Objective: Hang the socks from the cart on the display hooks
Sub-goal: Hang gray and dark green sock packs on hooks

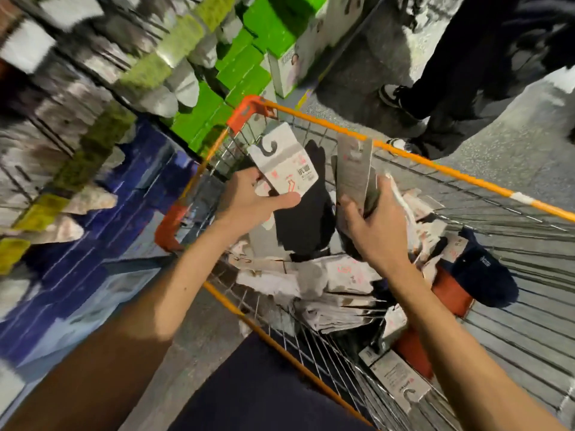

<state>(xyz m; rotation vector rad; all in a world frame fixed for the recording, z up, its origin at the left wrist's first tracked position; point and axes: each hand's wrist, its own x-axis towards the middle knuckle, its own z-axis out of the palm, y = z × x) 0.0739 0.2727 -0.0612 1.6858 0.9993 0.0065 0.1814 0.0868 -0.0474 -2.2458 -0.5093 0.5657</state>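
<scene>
Display (93, 98) is running down the left side, badly blurred, with grey and green socks hanging in rows. Cart (404, 155), wire with an orange rim, is sitting dead ahead, and a bystander (460, 73) in dark trousers is standing beyond its far side. Green boxes (245, 73) are sitting stacked past the cart's far corner. Pile (336, 293) of carded socks is lying loose in the basket. Left hand (252, 197) is pinching a black pair (289, 169) by its white card, thumb across the front, holding it above the cart's left corner with the hook end up. Right hand (373, 225) is gripping a bundle (354, 172) of carded pairs upright over the basket, fingers curling round it, just beside the black pair.
</scene>
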